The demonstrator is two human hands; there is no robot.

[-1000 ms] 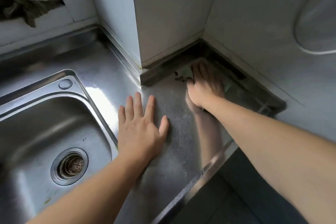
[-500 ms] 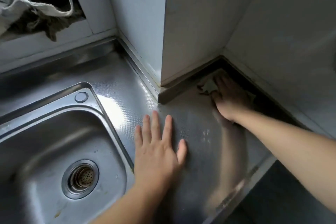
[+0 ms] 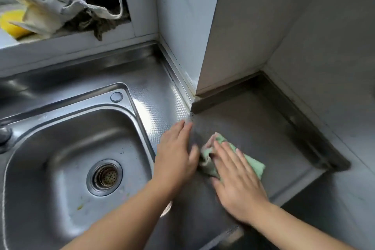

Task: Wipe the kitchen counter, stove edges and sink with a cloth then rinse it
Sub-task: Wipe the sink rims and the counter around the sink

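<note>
While pressed flat, crumpled green cloth point(image 3: 251, 163)

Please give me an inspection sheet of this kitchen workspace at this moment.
Surface: steel counter, dark grime along its back corner edge.
Job's things: green cloth flat on the counter; sink with specks near the drain.
Clutter: crumpled rags and a yellow sponge on the ledge.
Hands: left hand flat on the counter; right hand presses the cloth.
Cables: nothing seen.
Surroundings: tiled walls.
</note>
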